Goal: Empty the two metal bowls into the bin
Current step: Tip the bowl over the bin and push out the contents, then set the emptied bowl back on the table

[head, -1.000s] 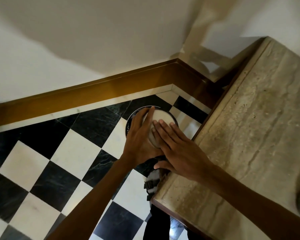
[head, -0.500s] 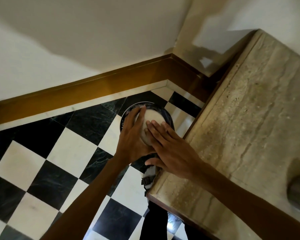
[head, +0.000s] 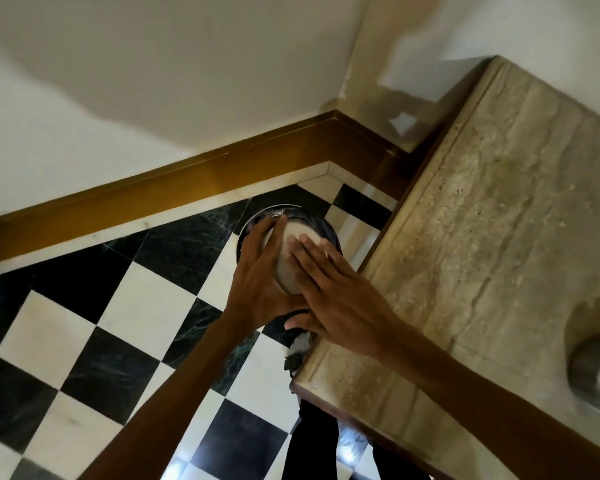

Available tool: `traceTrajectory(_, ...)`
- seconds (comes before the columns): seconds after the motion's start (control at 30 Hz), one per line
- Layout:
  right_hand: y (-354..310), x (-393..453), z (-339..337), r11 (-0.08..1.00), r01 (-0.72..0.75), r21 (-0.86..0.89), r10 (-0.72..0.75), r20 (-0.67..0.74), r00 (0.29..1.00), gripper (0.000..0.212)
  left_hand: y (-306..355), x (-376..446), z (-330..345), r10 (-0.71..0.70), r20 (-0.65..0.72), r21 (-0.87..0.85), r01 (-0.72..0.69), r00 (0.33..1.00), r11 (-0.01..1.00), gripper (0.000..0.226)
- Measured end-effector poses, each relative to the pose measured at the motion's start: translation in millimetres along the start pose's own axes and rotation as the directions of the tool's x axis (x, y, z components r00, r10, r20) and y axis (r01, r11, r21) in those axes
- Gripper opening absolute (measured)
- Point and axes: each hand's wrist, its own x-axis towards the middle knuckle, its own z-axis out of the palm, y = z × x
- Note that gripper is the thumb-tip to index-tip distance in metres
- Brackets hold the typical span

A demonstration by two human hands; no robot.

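You see no brand, label or writing anywhere in this frame. The black-and-white chequered floor fills the lower left, with a brown skirting board running diagonally under the pale wall. The stone counter takes up the right side of the frame. At centre, near the floor corner and just beside the counter's edge, stands the bin, its dark lined rim showing around your hands. You hold one metal bowl upturned directly over the bin's mouth, its pale base facing you. Your left hand wraps the bowl's left side, fingers curled and clamped on its wall. Your right hand lies flat on the bowl's base with fingers spread and straight, pressing rather than closing around it. The second metal bowl sits on the counter at the right edge of the frame, blurred, well apart from both hands.
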Motion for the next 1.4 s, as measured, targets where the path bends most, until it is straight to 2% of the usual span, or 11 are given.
traceTrajectory(0.17,0.1,-8.8,-11.9,0.998,-0.01,0.061,0.009,0.017,1.0,0.095,12.2,-6.5,1.4,-0.025,0.011,-0.006,0.025,1.0,1.0,0.118)
traceTrajectory(0.23,-1.2,-18.6,-23.7,0.968,-0.092,0.233,0.112,-0.071,0.991,0.087,27.1,-10.3,-3.3,-0.08,0.0,-0.098,0.08,0.997,0.992,0.118)
traceTrajectory(0.3,-0.8,-37.0,-42.0,0.808,-0.187,0.559,0.338,-0.18,0.924,0.072,43.9,-9.0,-10.7,-0.144,0.04,-0.308,0.149,0.989,0.94,0.107)
traceTrajectory(0.37,8.4,-56.5,-53.7,0.505,-0.2,0.84,0.513,-0.106,0.852,0.061,72.6,-3.7,-23.3,-0.267,0.197,-0.6,0.332,0.943,0.728,0.095)
traceTrajectory(0.47,34.6,-81.6,-60.6,0.247,-0.167,0.955,0.613,-0.02,0.79,0.045,121.6,7.8,-31.6,-0.311,0.551,-0.8,0.596,0.775,0.07,0.083)
traceTrajectory(0.57,67.8,-118.6,-60.5,0.137,-0.147,0.98,0.712,0.006,0.702,0.037,175.3,29.0,-22.3,-0.369,0.651,-0.724,0.688,0.664,-0.039,0.045)
traceTrajectory(0.67,105.4,-163.5,-52.8,0.035,-0.172,0.984,0.828,0.068,0.557,0.035,225.1,50.7,10.5,-0.41,0.669,-0.656,0.752,0.62,0.065,0.042)
traceTrajectory(0.87,189.0,-224.9,-42.9,0.028,-0.357,0.934,0.945,0.091,0.313,0.034,305.0,86.1,94.4,-0.415,0.554,-0.6,0.692,0.721,0.401,0.03)
traceTrajectory(1.13,266.5,-247.7,-53.2,0.067,-0.439,0.896,0.977,0.031,0.212,0.028,353.2,152.5,160.9,-0.45,0.391,-0.593,0.594,0.803,0.544,0.025)
traceTrajectory(1.27,280.1,-249.3,-55.9,0.091,-0.454,0.887,0.978,0.007,0.21,0.028,359.3,164.6,165.5,-0.394,0.363,-0.53,0.535,0.844,0.658,0.047)
traceTrajectory(1.4,288.1,-260.4,-51.2,0.029,-0.414,0.91,0.975,0.065,0.212,0.027,377.0,167.3,163.8,-0.335,0.334,-0.572,0.472,0.881,0.671,0.032)
